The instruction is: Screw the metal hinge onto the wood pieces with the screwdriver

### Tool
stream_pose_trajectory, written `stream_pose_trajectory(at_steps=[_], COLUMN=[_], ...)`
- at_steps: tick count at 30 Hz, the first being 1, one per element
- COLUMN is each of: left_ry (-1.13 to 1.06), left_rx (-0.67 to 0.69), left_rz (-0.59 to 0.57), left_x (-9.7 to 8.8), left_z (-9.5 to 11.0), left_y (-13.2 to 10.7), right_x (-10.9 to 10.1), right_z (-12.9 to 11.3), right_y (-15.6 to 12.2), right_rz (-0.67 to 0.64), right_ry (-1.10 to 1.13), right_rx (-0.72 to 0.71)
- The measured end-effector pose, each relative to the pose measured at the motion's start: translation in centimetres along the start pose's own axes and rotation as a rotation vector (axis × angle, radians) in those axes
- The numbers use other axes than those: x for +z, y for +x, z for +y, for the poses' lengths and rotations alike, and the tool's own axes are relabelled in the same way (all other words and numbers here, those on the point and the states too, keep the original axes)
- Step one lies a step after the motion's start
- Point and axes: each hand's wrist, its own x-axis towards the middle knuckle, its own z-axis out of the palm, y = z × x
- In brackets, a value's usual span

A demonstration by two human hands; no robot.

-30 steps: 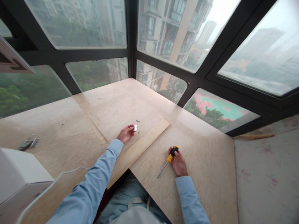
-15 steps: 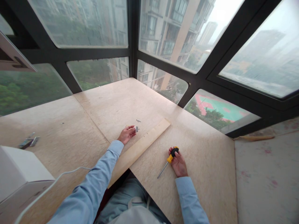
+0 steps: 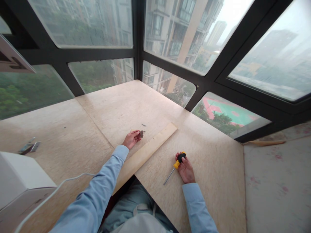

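My left hand (image 3: pixel 132 138) pinches a small metal hinge (image 3: pixel 141 134) by one edge, just above the far side of a long pale wooden board (image 3: pixel 150 142). Holes show in the hinge's plate. A small dark hole or mark is visible on the board. Over the worktop to the right of the board, my right hand (image 3: pixel 186 168) is closed round the yellow and black handle of a screwdriver (image 3: pixel 176 164). Its shaft points down and to the left, away from the board. A few small screws (image 3: pixel 143 125) lie on the worktop beyond my left hand.
A white box (image 3: pixel 26 171) stands at the left, with a white cable (image 3: pixel 73 178) running beside it. Several small metal pieces (image 3: pixel 30 147) lie behind the box. Windows rise along the back edges of the worktop (image 3: pixel 213 168), and a wall (image 3: pixel 277 181) borders its right side.
The hinge has turned in my left fingers, so its face looks darker and its holes show. My right hand and the screwdriver have hardly moved.
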Motion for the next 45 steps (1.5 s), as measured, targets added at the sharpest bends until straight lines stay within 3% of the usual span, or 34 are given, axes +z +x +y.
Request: stream_pose_trajectory(at_steps=[6,11,14,19,22,30,38,42,45], left_ry=[-0.059,-0.075,0.025,0.317,0.482,0.697,0.854,0.801,0.896], left_rx=[0.006,0.105,0.214,0.425,0.557,0.605,0.569,0.559,0.557], left_rz=[0.009,0.021,0.085,0.285,0.308,0.206,0.110,0.085,0.009], left_x=[0.1,0.4,0.7,0.8,0.9,1.9,1.3,1.5,1.4], left_z=[0.5,1.3,1.3,1.0,1.0,1.4,0.2,-0.6,-2.2], left_y=[-0.3,-0.6,-0.4,0.7,1.3,2.1,1.7,0.0,-2.7], right_x=[0.1,0.1,0.1,-0.1,-0.2,-0.2,0.0,0.0,0.0], right_z=[-0.1,0.0,0.0,0.1,0.1,0.2,0.1,0.2,0.2], right_y=[-0.1,0.0,0.0,0.0,0.0,0.1,0.2,0.2,0.1], right_rz=[-0.007,-0.006,0.000,-0.003,-0.005,0.009,0.012,0.007,0.006], right_ry=[-0.023,-0.022,-0.026,-0.018,-0.007,0.001,0.022,0.000,-0.005], right_rx=[0.003,-0.007,-0.012,-0.008,-0.009,-0.013,0.000,-0.013,-0.014])
